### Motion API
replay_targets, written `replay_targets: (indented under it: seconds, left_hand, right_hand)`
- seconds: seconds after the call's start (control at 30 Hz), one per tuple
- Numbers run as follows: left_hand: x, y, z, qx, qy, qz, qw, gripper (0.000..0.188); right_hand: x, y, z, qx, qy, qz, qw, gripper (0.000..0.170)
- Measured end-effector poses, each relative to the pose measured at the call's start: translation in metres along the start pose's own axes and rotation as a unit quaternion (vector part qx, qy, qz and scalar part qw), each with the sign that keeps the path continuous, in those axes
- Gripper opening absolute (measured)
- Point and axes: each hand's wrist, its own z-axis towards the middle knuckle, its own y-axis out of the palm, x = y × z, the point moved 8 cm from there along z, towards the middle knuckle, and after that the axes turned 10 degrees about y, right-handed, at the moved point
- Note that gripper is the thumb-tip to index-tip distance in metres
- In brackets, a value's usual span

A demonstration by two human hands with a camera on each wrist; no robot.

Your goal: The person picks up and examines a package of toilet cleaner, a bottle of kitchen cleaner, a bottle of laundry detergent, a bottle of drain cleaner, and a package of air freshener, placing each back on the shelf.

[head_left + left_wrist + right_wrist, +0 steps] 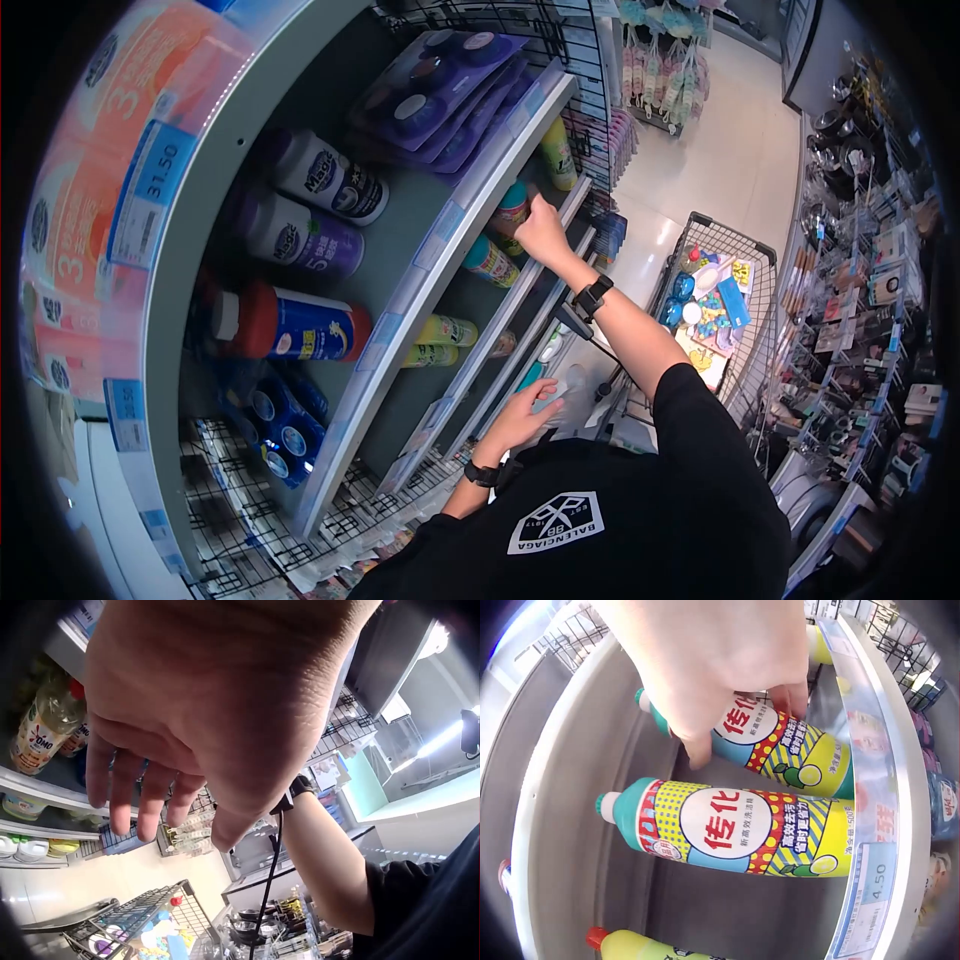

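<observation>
My right hand [727, 660] is curled round the upper part of a green-capped soap bottle [810, 761], thumb on one side and fingers on the other, so I judge the grasp made but the bottle not yet taken out: its base sits behind the shelf's front strip [874, 862]. I can't tell whether it has lifted at all. Clearing that strip seems to be what's left; the shopping cart [735, 236] behind me holds other goods already. My left hand [515, 415] is loose, fingers extended, holding nothing. A matching bottle [727, 829] stands just beside mine, so sideways room is tight there; past it a gap opens before a yellow bottle [649, 946]. The upper shelf's edge [430, 270] runs close to the cap and my hand, so the way out looks to be forward, over the strip, into the bare aisle floor [640, 205].
</observation>
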Motion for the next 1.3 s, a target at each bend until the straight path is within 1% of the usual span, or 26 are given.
replay_targets:
  seconds: [0.07, 0.1, 0.13, 0.17, 0.2, 0.27, 0.3, 0.33, 0.4, 0.43, 0.47, 0.53, 0.57, 0.6, 0.7, 0.83, 0.93, 0.97, 1.0, 1.07, 1.1, 1.13, 1.17, 1.23, 1.27, 1.3]
  left_hand:
    - [-0.004, -0.001, 0.002, -0.005, -0.002, 0.002, 1.000, 0.049]
    - [-0.009, -0.003, 0.003, 0.012, 0.001, -0.023, 1.000, 0.046]
    - [-0.013, -0.004, 0.004, 0.029, 0.004, -0.050, 0.998, 0.043]
    - [-0.021, -0.005, 0.003, 0.046, -0.018, -0.075, 0.996, 0.038]
    - [-0.024, -0.003, 0.003, 0.041, -0.020, -0.073, 0.996, 0.038]
    - [-0.030, -0.005, 0.005, 0.071, -0.016, -0.088, 0.993, 0.036]
    - [-0.029, -0.004, 0.006, 0.066, -0.016, -0.087, 0.994, 0.036]
    - [-0.028, -0.004, 0.006, 0.074, -0.018, -0.091, 0.993, 0.035]
    - [-0.028, -0.003, 0.005, 0.077, -0.022, -0.091, 0.993, 0.034]
    - [-0.029, -0.003, 0.004, 0.080, -0.025, -0.084, 0.993, 0.034]
    - [-0.029, -0.003, 0.004, 0.082, -0.028, -0.076, 0.993, 0.034]
    - [-0.028, 0.000, 0.003, 0.084, -0.036, -0.071, 0.993, 0.034]
    - [-0.029, 0.000, 0.001, 0.090, -0.043, -0.067, 0.993, 0.034]
    - [-0.031, 0.001, 0.000, 0.087, -0.043, -0.064, 0.993, 0.034]
    - [-0.037, 0.008, -0.004, 0.088, -0.046, -0.084, 0.991, 0.034]
    - [-0.036, 0.014, -0.003, 0.088, -0.045, -0.088, 0.991, 0.036]
    - [-0.042, 0.023, -0.005, 0.076, -0.057, -0.098, 0.991, 0.035]
    - [-0.042, 0.026, -0.004, 0.071, -0.060, -0.092, 0.991, 0.036]
    - [-0.043, 0.029, -0.005, 0.065, -0.066, -0.088, 0.992, 0.037]
    - [-0.049, 0.037, -0.006, 0.047, -0.084, -0.098, 0.991, 0.040]
    - [-0.058, 0.041, -0.007, 0.032, -0.085, -0.077, 0.993, 0.041]
    - [-0.065, 0.045, -0.008, 0.018, -0.085, -0.055, 0.995, 0.042]
    - [-0.064, 0.049, -0.008, 0.004, -0.090, -0.040, 0.995, 0.044]
    - [-0.064, 0.059, -0.008, -0.029, -0.096, -0.001, 0.995, 0.046]
    - [-0.057, 0.064, -0.007, -0.046, -0.103, 0.017, 0.993, 0.047]
    - [-0.054, 0.070, -0.006, -0.067, -0.105, 0.028, 0.992, 0.050]
  right_hand:
    - [-0.011, 0.011, -0.002, -0.039, -0.075, 0.065, 0.994, 0.067]
    - [-0.014, 0.014, -0.003, -0.052, -0.100, 0.110, 0.987, 0.063]
    - [-0.012, 0.018, -0.001, -0.048, -0.098, 0.113, 0.988, 0.063]
    - [-0.008, 0.025, 0.001, -0.080, -0.069, 0.191, 0.976, 0.062]
    - [-0.002, 0.033, 0.002, -0.112, -0.040, 0.268, 0.956, 0.061]
    - [0.004, 0.039, 0.004, -0.113, -0.038, 0.289, 0.950, 0.062]
    - [0.003, 0.039, 0.003, -0.120, -0.039, 0.308, 0.943, 0.062]
    - [0.003, 0.038, 0.002, -0.115, -0.038, 0.310, 0.943, 0.062]
    - [-0.001, 0.035, -0.002, -0.104, -0.065, 0.245, 0.962, 0.063]
    - [-0.003, 0.035, -0.005, -0.112, -0.069, 0.209, 0.969, 0.068]
    - [-0.003, 0.034, -0.005, -0.108, -0.068, 0.211, 0.969, 0.068]
    - [-0.003, 0.038, -0.004, -0.107, -0.114, 0.213, 0.964, 0.075]
    - [0.000, 0.042, -0.003, -0.127, -0.110, 0.217, 0.961, 0.078]
    - [0.001, 0.044, -0.003, -0.124, -0.110, 0.219, 0.961, 0.078]
    - [-0.004, 0.043, -0.011, -0.132, -0.085, 0.149, 0.976, 0.076]
    - [-0.001, 0.041, -0.008, -0.119, -0.056, 0.164, 0.978, 0.075]
    - [0.008, 0.038, -0.011, -0.162, -0.028, 0.208, 0.964, 0.073]
    - [0.013, 0.030, -0.009, -0.085, -0.082, 0.183, 0.976, 0.066]
    - [0.014, 0.009, -0.021, -0.003, -0.131, 0.183, 0.974, 0.052]
    - [0.015, -0.039, -0.043, 0.050, -0.124, 0.205, 0.970, 0.039]
    - [0.035, -0.060, -0.052, 0.070, -0.075, 0.241, 0.965, 0.031]
    - [0.068, -0.079, -0.060, 0.117, -0.060, 0.293, 0.947, 0.026]
    - [0.102, -0.099, -0.073, 0.125, -0.040, 0.385, 0.914, 0.024]
    - [0.187, -0.151, -0.112, 0.190, 0.036, 0.359, 0.913, 0.026]
    - [0.238, -0.179, -0.135, 0.242, 0.111, 0.308, 0.913, 0.026]
    - [0.285, -0.207, -0.164, 0.316, 0.147, 0.272, 0.897, 0.025]
